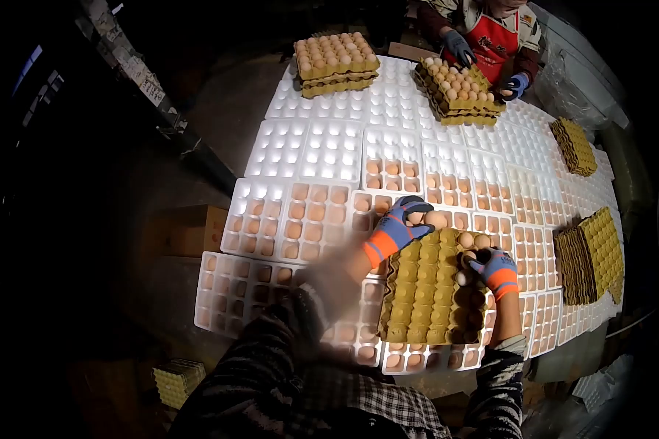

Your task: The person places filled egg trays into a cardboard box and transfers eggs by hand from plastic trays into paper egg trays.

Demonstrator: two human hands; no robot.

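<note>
My left hand (405,225), in a blue glove with an orange cuff, is closed around eggs at the back edge of a pulp egg tray (421,285). One brown egg (436,219) sticks out past its fingertips. The tray rests on white foam trays and is mostly bare cups, with a few eggs (474,241) along its right side. Over that side, my right hand (494,268), gloved the same way, curls its fingers around an egg (469,257). A paler egg (462,278) sits just below those fingers. Shadow darkens the tray's lower right.
White foam trays (274,150) cover the table, the nearer ones holding eggs. Egg-filled pulp trays (337,62) are stacked at the back left. Across the table, a co-worker in a red apron (490,47) handles another stack (458,91). Pulp tray stacks (589,256) stand at right.
</note>
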